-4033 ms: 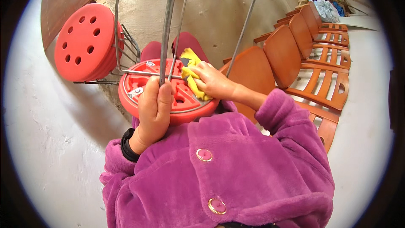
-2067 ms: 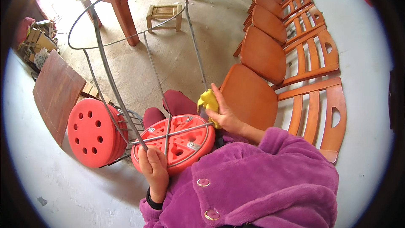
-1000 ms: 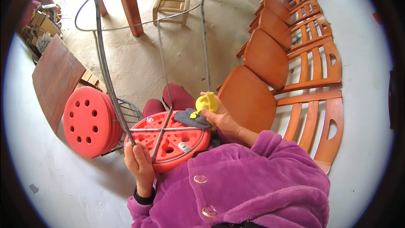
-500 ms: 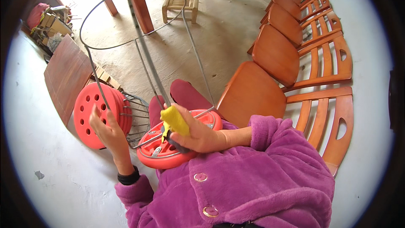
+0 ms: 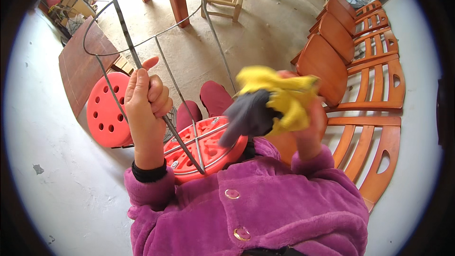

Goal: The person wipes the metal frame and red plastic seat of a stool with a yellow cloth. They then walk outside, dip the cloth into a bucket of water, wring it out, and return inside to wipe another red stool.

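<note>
Currently, a red stool (image 5: 219, 162) is held upside down across the lap, its round seat resting low near the front of a purple jacket (image 5: 270, 199) and its metal frame pointing up and away. The pierced underside of the seat is crossed by metal bars, and the far ends of the legs are joined by a metal ring (image 5: 166, 32). One metal leg (image 5: 182, 142) is gripped by the left hand (image 5: 148, 97), whose fingers are curled around it well above the seat. A dark band (image 5: 148, 173) is worn at the left wrist.

A yellow and dark grey cloth (image 5: 284, 99) is clutched, bunched up, in the right hand (image 5: 313, 130), which is raised to the right of the stool. Both are blurred, and the fingers are mostly hidden by the fabric, so their exact placing cannot be told. Part of the seat's edge is covered from view by the grey portion; whether it is touched cannot be told.

To the left, stacked red stools (image 5: 110, 114) are seen beside a brown panel (image 5: 85, 66). On the right, wooden chairs (image 5: 322, 68) are lined up along the wall. Farther off, a small wooden stool (image 5: 222, 0) is placed on the floor (image 5: 265, 33).
</note>
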### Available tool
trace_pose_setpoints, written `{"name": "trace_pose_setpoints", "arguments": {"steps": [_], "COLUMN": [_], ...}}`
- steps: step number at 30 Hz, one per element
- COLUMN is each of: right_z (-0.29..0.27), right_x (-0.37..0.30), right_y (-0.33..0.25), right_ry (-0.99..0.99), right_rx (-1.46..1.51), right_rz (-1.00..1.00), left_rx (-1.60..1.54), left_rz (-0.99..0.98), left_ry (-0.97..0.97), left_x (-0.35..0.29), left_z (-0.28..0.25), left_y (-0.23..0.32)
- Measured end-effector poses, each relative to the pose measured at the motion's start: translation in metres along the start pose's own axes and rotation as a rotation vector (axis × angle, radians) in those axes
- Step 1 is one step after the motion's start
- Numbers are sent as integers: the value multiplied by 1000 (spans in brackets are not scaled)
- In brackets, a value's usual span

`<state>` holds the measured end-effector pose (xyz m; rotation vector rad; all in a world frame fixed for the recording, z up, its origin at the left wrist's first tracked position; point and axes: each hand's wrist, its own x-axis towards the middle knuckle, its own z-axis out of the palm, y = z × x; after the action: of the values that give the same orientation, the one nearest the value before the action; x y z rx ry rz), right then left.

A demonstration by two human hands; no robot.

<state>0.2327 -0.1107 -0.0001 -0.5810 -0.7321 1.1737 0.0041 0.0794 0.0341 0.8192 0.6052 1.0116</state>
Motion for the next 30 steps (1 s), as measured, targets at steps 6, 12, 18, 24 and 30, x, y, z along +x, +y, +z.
{"name": "trace_pose_setpoints", "arguments": {"steps": [6,12,18,24,30], "right_z": [-43,-91,-108,-94,-79], "right_x": [-15,-3,56,223,321], "right_y": [43,169,170,140,118], "right_ry": [-20,3,-18,172,443], "right_rx": [-652,-911,-1325,-1222,-1308], "right_rz": [39,241,-98,-461,-538], "left_rx": [-69,-76,-11,-6,-25], "left_rz": [-12,-19,1,-22,-23], "left_ry": [-59,-85,-68,-100,-108], "left_x": [5,3,2,0,-9], "left_z": [-8,-7,0,7,12], "left_y": [0,-8,-6,0,0]}}
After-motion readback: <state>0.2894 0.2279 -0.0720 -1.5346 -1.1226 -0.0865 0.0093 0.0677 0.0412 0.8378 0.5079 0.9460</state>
